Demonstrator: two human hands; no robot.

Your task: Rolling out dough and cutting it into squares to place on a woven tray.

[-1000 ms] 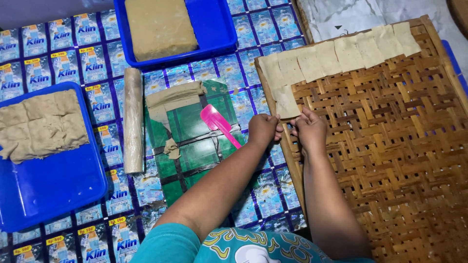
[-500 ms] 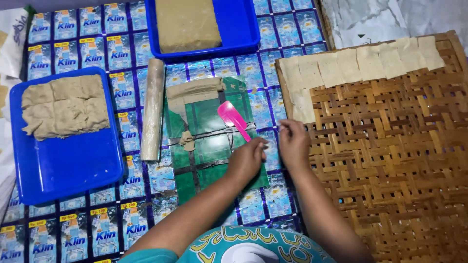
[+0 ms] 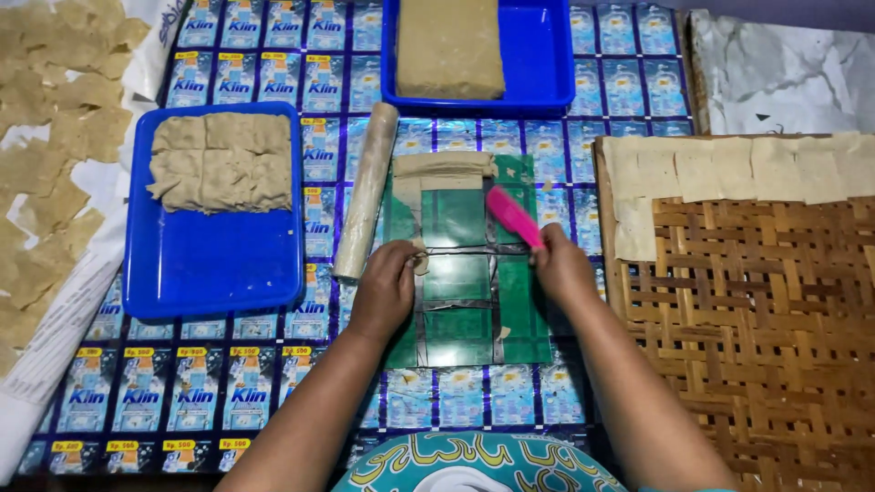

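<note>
My right hand (image 3: 562,271) grips a pink flat scraper (image 3: 513,216) over the green cutting board (image 3: 469,314). My left hand (image 3: 385,290) rests on the board's left edge, its fingers on a strip of beige dough (image 3: 418,258). A thin band of dough (image 3: 444,168) lies across the board's far end. A dough-coated rolling pin (image 3: 365,189) lies just left of the board, by my left hand.
A blue tray (image 3: 214,264) at left holds stacked dough squares (image 3: 221,160). Another blue tray (image 3: 544,55) at the top holds a dough block (image 3: 448,47). A woven bamboo mat (image 3: 756,319) at right bears laid-out squares (image 3: 729,169). More pieces (image 3: 50,146) dry at far left.
Both hands drew back from the bamboo mat's edge to the green board. The right hand took up the pink scraper, and the left hand settled on the dough strip.
</note>
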